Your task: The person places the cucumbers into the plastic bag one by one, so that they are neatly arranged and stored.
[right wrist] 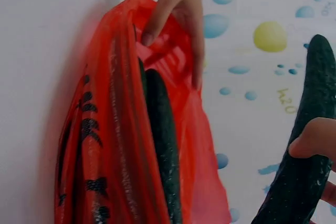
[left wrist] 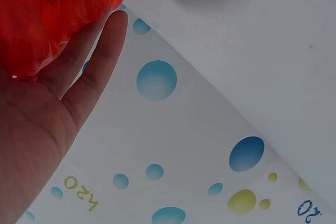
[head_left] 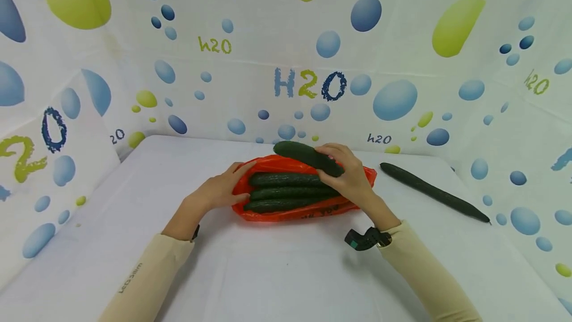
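An orange-red plastic bag (head_left: 268, 216) lies on its side, its opening showing several long cucumbers (head_left: 286, 193) side by side. At its left end my left hand (head_left: 220, 189) touches the bag, thumb and fingers spread apart at the opening; the left wrist view shows straight fingers (left wrist: 97, 77) along the outside. My right hand (head_left: 352, 173) grips another dark green cucumber (head_left: 297, 152) by its right part, thumb in front. That cucumber is held above the bag's back rim, tilted, apart from the ones inside. In the right wrist view the same cucumber (right wrist: 302, 177) stands beside the bag.
One more cucumber (head_left: 433, 192) lies diagonally on the white table (head_left: 250, 282), right of the bag. A white sheet with blue and green drops (head_left: 328, 43) hangs behind and beside the table. A black wrist device (head_left: 364, 239) sits on the right forearm.
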Demonstrator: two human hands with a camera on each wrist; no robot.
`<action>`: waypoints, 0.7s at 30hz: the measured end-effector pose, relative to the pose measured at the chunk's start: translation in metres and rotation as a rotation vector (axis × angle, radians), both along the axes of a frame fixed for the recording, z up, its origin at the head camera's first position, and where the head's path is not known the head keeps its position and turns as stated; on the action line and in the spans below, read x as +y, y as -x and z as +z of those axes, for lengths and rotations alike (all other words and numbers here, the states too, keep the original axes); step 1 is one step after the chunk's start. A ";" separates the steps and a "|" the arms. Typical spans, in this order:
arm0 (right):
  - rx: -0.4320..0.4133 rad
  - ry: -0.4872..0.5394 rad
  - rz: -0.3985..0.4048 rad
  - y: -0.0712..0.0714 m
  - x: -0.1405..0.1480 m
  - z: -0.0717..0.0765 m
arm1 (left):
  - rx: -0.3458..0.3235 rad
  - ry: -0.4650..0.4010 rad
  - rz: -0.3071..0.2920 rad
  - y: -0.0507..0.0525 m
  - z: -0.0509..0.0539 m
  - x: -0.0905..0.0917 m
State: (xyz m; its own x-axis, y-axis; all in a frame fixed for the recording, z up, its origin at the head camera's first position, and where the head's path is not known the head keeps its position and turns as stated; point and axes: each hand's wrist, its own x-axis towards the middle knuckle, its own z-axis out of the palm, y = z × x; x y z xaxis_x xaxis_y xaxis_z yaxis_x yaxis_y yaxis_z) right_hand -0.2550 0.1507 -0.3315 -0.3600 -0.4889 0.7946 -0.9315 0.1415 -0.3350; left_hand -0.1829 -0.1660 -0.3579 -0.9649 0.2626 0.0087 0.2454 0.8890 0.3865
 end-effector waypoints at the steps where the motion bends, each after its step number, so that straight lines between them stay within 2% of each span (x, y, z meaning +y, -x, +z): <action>1: -0.015 -0.034 -0.002 0.001 0.000 -0.002 | 0.000 -0.004 -0.002 0.000 0.000 0.000; 9: -0.136 -0.276 0.001 0.006 -0.004 -0.011 | -0.009 0.000 -0.002 -0.004 0.000 -0.002; 15: -0.199 -0.441 -0.057 0.003 -0.011 -0.019 | -0.009 0.003 -0.008 -0.004 -0.003 -0.003; 21: -0.193 -0.537 -0.097 0.008 -0.018 -0.029 | -0.010 -0.002 -0.008 -0.001 -0.002 -0.001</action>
